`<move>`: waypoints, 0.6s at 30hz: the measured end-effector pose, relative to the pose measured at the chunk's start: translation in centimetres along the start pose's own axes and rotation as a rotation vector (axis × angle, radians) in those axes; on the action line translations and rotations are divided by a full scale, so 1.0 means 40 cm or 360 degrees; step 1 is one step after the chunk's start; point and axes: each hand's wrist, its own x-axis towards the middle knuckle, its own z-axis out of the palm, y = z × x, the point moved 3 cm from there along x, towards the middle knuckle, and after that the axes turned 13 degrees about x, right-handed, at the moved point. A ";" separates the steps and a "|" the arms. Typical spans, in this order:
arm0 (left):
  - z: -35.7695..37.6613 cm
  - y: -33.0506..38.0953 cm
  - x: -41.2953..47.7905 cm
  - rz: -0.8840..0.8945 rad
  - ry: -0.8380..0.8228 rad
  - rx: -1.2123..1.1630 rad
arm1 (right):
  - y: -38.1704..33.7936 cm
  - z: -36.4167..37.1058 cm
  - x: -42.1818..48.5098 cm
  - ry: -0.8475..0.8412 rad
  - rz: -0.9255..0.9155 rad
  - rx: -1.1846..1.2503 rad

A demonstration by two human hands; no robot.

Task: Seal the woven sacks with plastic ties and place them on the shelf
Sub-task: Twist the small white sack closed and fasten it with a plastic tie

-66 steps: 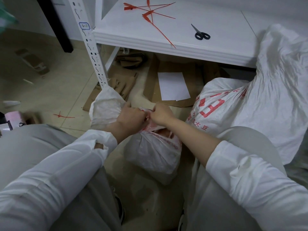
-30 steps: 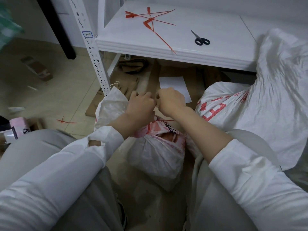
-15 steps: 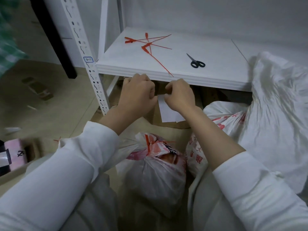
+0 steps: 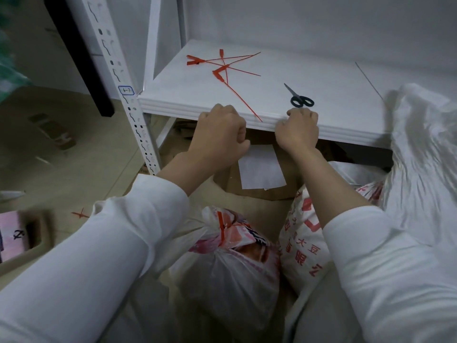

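A small white woven sack [image 4: 230, 273] sits on the floor between my knees, its neck cinched by a red plastic tie [image 4: 222, 227]. My left hand [image 4: 220, 137] and my right hand [image 4: 296, 129] are raised well above it, at the front edge of the white shelf [image 4: 333, 95]. Both are curled into fists, with nothing visible in them. Several loose red ties [image 4: 222, 68] lie on the shelf behind my left hand. Black scissors [image 4: 300, 99] lie just beyond my right hand.
A second sack with red print [image 4: 304, 248] leans at the right of the tied one, and a large crumpled white sack [image 4: 425, 169] reaches up onto the shelf's right end. Cardboard [image 4: 257, 194] with a white sheet [image 4: 259, 167] lies under the shelf. The perforated upright [image 4: 123, 95] stands left.
Both hands let go of the sack's neck and rose to the shelf's front edge. The view tilted up, so the tied sack now sits lower in the frame.
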 end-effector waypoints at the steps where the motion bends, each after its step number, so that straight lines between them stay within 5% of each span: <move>1: 0.003 0.000 0.011 -0.0007 -0.0005 -0.0006 | 0.005 0.005 0.019 0.0003 -0.0010 -0.0015; 14: 0.055 0.023 0.074 -0.0002 -0.0101 -0.0104 | 0.079 0.068 0.192 -0.0252 -0.0044 -0.0129; 18: 0.059 0.017 0.071 0.0004 -0.0085 -0.0114 | 0.076 0.059 0.199 -0.0129 -0.0032 -0.0095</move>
